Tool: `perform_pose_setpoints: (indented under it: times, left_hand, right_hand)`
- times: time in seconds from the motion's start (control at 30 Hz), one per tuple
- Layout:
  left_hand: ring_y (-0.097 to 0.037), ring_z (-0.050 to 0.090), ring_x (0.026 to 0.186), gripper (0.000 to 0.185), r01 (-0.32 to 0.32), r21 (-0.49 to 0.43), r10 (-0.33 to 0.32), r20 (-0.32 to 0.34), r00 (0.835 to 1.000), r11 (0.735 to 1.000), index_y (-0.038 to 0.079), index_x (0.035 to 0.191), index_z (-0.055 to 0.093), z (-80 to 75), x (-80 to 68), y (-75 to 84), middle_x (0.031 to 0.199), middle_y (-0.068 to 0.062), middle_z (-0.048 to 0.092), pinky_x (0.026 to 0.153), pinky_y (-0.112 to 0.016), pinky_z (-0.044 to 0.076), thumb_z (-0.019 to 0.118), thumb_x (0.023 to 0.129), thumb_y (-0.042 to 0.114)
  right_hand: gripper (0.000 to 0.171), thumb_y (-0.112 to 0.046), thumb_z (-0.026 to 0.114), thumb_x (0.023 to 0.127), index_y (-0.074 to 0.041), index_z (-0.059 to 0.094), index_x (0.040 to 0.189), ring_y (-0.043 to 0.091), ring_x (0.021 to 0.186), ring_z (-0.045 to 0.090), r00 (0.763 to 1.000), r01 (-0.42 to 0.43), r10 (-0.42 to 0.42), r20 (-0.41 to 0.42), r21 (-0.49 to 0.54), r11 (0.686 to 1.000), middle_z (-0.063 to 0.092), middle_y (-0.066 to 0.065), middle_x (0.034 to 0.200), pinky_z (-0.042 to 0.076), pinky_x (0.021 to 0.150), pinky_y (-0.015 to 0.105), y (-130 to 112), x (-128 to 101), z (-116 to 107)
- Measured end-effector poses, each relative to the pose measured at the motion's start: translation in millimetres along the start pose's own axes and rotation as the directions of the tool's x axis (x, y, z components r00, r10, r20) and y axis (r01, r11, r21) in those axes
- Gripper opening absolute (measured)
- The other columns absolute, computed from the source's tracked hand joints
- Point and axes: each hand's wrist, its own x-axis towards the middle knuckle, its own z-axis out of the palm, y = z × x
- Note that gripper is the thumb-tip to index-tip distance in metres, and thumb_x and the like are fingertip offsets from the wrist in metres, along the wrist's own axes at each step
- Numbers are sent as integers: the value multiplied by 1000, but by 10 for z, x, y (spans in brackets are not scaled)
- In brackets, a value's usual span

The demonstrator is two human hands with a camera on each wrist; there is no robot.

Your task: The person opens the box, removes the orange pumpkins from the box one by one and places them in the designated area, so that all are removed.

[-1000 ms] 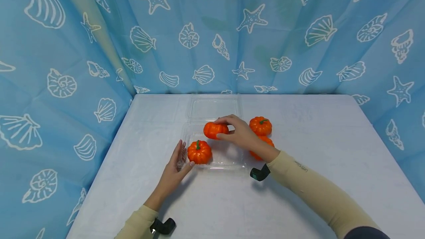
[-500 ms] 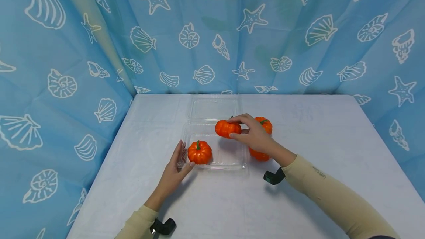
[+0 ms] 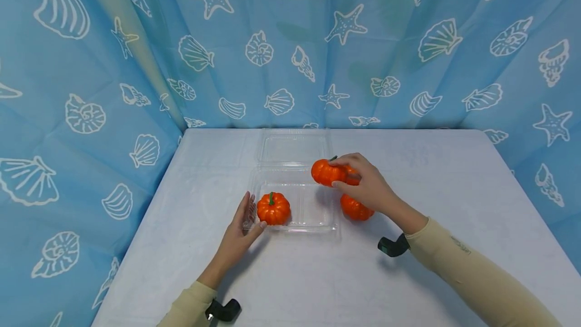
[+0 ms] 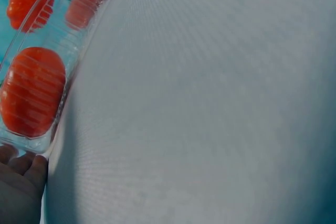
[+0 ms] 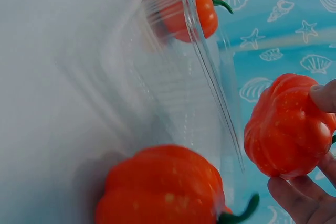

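Observation:
My right hand (image 3: 365, 180) grips a small orange pumpkin (image 3: 326, 172) by its side, raised over the right edge of a clear plastic clamshell box (image 3: 308, 206). In the right wrist view, the thumb and fingertips pinch the held pumpkin (image 5: 286, 127) from both sides. Inside the box at the left sits another orange pumpkin (image 3: 273, 209) with its green stem up. My left hand (image 3: 238, 231) rests against the box's left front corner with fingers extended; in the left wrist view its fingertips (image 4: 37, 167) lie right at the box wall.
Right of the box, one pumpkin (image 3: 356, 208) rests on the white tablecloth (image 3: 431, 175). Another pumpkin (image 3: 352, 175) behind it is mostly hidden by my right hand. The box's open lid (image 3: 295, 147) lies toward the back, before a blue seashell curtain (image 3: 290, 54).
My right hand has carried the held pumpkin rightward, from above the middle of the box to its right edge. The left hand and the pumpkin in the box have stayed put.

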Motion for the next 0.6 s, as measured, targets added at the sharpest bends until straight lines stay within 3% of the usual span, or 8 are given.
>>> perform_pose_setpoints:
  times: [0.4,0.6]
  left_hand:
    - [-24,27,152,89,5,-1,-5,1,1000,1000,19,165,16,8,8,-33,166,-5,29,119,-50,26,71,97,32]
    - [-25,28,152,88,0,-3,0,-3,1000,1000,18,165,16,6,3,-36,166,-6,29,118,-51,27,71,97,31]
  right_hand:
    - [44,-16,77,92,-14,61,133,35,132,47,991,-58,52,-120,-49,997,49,12,141,50,100,59,171,-171,-309]
    - [45,-15,75,94,-11,59,135,38,132,46,987,-45,35,-155,-60,997,48,15,141,50,98,61,293,-273,-423]
